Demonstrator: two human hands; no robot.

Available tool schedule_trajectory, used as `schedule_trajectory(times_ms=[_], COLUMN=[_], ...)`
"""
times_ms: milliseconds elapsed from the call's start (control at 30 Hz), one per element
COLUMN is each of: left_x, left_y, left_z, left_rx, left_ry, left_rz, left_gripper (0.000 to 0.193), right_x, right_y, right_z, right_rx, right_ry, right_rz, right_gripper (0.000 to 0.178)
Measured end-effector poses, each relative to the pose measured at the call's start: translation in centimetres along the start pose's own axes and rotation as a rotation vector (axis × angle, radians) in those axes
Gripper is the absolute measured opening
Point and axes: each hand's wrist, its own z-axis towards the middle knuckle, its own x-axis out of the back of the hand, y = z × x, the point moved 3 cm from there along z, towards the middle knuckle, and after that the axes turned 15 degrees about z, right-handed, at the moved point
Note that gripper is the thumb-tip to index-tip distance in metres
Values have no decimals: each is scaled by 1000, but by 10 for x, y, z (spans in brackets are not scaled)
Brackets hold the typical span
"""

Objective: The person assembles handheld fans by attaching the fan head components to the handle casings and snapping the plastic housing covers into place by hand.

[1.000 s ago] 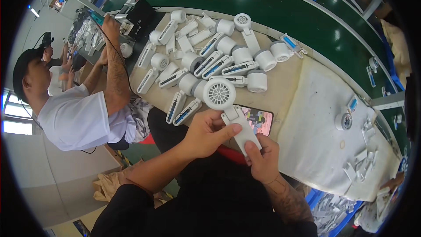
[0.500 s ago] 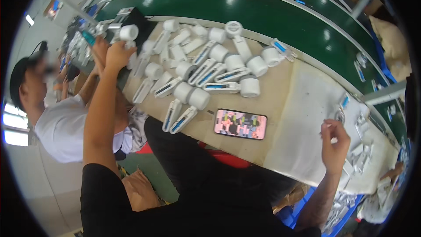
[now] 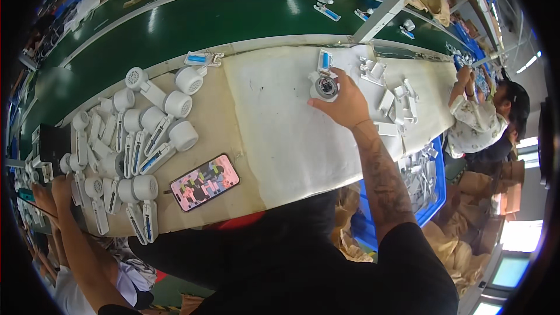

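Observation:
My right hand point(image 3: 350, 105) is closed around the rim of a round fan head point(image 3: 325, 87), thumb on one side and fingers on the other. Its open face shows dark inner parts, and a white handle piece with a blue battery point(image 3: 324, 60) extends from it toward the far edge. At the far left, my left hand point(image 3: 62, 191) is beside the white handheld fans at the table's end; its fingers are too small and partly hidden to read. Several white fans, such as this one point(image 3: 182, 135), lie crowded on the left, some with handles open over blue batteries.
A phone with a lit screen point(image 3: 205, 182) lies near the front edge. White plastic shells point(image 3: 398, 105) lie right of my right hand. A blue crate point(image 3: 434, 198) of parts stands below. A green conveyor point(image 3: 192, 14) runs behind. Co-workers sit at both sides.
My view has swung to the right. My right hand, earlier hovering above the table beside the fan head, is now gripping it. My left hand remains among the fans at the left end.

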Motion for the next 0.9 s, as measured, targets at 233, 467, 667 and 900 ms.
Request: schedule_trajectory(times_ms=[233, 467, 667, 900], left_x=[120, 175, 164, 189], left_y=[169, 450, 473, 447], left_z=[-100, -249, -293, -287], left_rx=[-104, -661, -561, -627], left_ry=[356, -1114, -1542, -966], left_rz=[-1026, -1851, -2124, -1845], left_gripper=[27, 60, 52, 32], right_x=[0, 0, 0, -2], right_y=[-83, -141, -134, -142], right_z=[-22, -34, -45, -40], right_rx=[-41, -131, -112, 17], right_ry=[-274, -795, -736, -575], right_rz=[814, 1322, 1561, 1407], right_gripper=[64, 71, 76, 62])
